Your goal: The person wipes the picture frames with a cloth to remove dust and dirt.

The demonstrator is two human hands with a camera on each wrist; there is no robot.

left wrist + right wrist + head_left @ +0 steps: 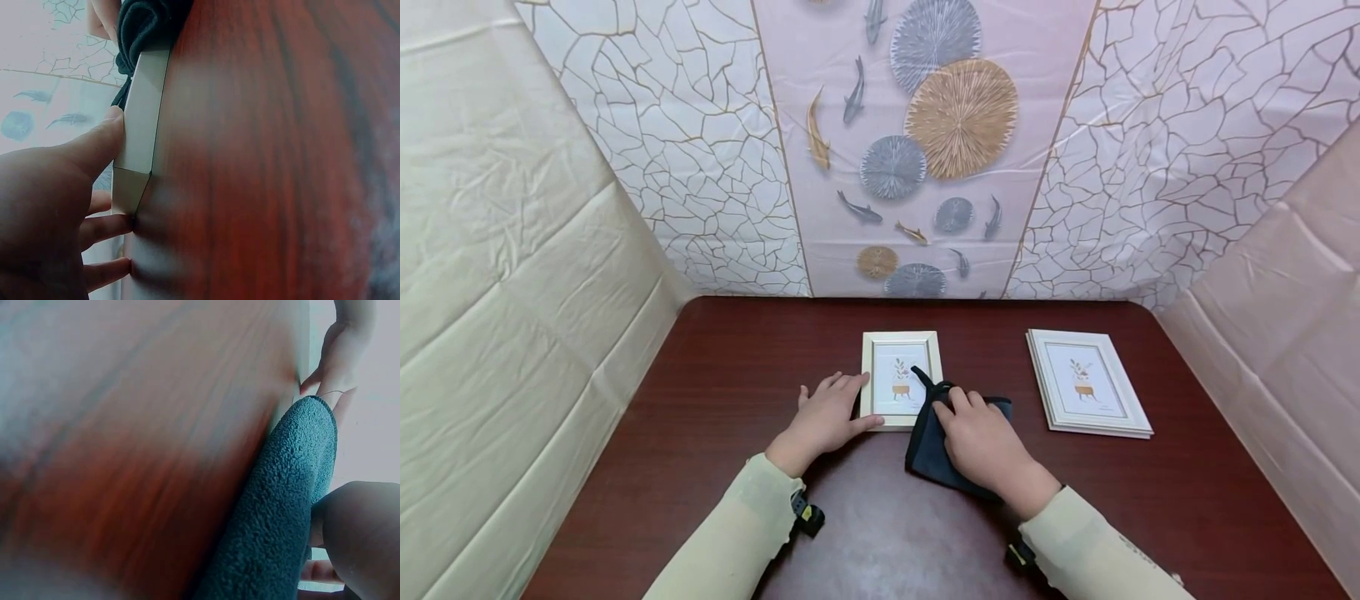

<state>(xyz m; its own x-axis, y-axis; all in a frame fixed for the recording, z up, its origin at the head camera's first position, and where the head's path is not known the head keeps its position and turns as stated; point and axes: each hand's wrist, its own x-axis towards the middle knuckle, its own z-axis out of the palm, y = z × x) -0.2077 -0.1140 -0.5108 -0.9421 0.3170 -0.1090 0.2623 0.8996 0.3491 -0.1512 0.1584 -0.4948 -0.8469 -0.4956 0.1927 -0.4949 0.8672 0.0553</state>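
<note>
A cream picture frame [901, 422] with a potted-plant print lies face up on the table. My left hand [827, 417] is at its near left corner, fingers spread and fairly straight. In the left wrist view, the thumb touches the frame's front side [140, 119] and the fingertips reach down beside its left side. My right hand [985, 437] grips a dark cloth [931, 454] in bent fingers at the frame's near right corner. The cloth's edge and a dark loop overlap that corner. In the right wrist view, the fuzzy cloth [275, 500] hides most of the fingers.
A stack of white picture frames [1086, 383], the top one with a similar print, lies to the right on the dark red wooden table [737, 350]. Patterned fabric [925, 225] hangs behind the table, and pale cloth walls [572, 292] flank it.
</note>
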